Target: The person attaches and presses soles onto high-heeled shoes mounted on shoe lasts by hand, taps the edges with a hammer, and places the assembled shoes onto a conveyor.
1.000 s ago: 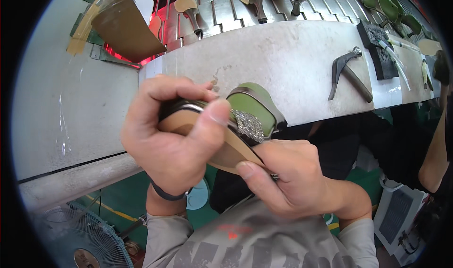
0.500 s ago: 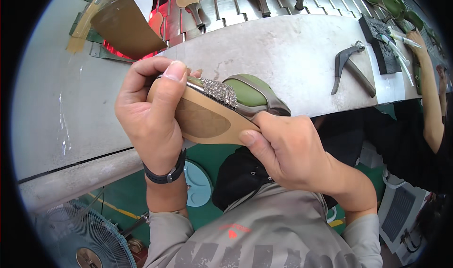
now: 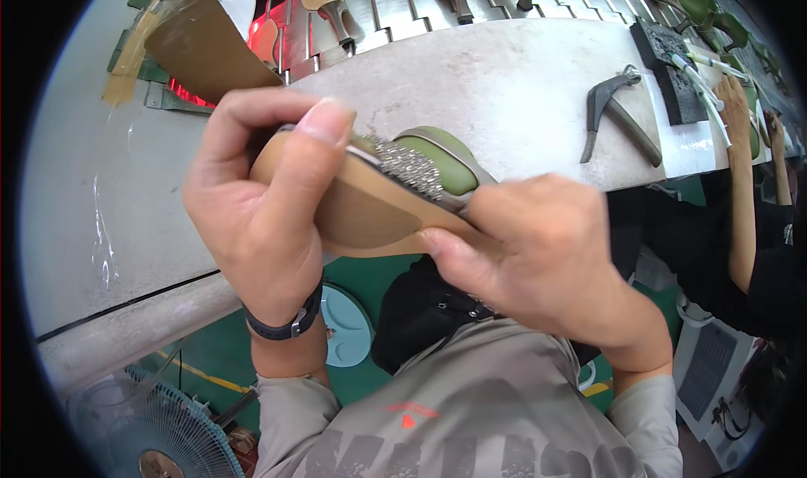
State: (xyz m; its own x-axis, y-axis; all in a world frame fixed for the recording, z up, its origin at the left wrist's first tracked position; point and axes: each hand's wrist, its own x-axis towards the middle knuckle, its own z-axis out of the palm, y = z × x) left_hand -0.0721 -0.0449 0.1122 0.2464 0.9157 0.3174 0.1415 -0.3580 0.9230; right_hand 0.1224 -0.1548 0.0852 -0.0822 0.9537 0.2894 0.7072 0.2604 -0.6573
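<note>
Pale scuffed worktop (image 3: 504, 91), dark two-handled tool (image 3: 600, 108) on it, black block (image 3: 664, 66) nearby

Bright overall, red glow (image 3: 190, 92) upper left, right grip (image 3: 540, 255) blurred, edges darkened

The shirt (image 3: 504, 385) carries the plainest print: a small red emblem (image 3: 408, 422) sits on its front, with a thin line of red lettering (image 3: 427, 411) beside it, too small and blurred to make out. Nearer the lower edge, a row of large dark grey letters (image 3: 403, 457) runs across the cloth, with a broken, patchy look, partly cut off by the frame. The round badge (image 3: 160, 463) on the fan (image 3: 189, 423) is too small and cropped to tell any wording
</note>
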